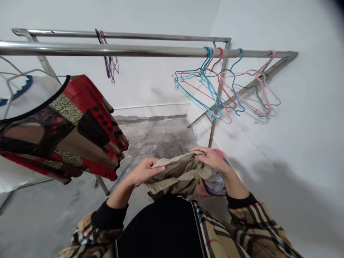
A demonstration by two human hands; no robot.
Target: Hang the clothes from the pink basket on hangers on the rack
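Note:
A khaki garment (177, 175) is stretched between my two hands in front of my body, its upper edge gathered and its lower part hanging in folds. My left hand (145, 171) grips the left end of that edge, with the thumb lying on top of the cloth. At the right end, my right hand (209, 158) is closed on the edge, fingers curled over it. Which kind of garment it is cannot be made out. Behind and below my right hand stands a pink basin (202, 190) with pale, wet-looking cloth (216, 183) in it, partly hidden.
A metal clothes rack's front rail (150, 50) crosses ahead. On it hang a red patterned top (64, 132) at left and blue hangers (206, 75), a red hanger (221, 71) and pink hangers (264, 86) at right. Dark and purple hangers (107, 59) hang on the rear rail. A white wall (295, 125) borders the right.

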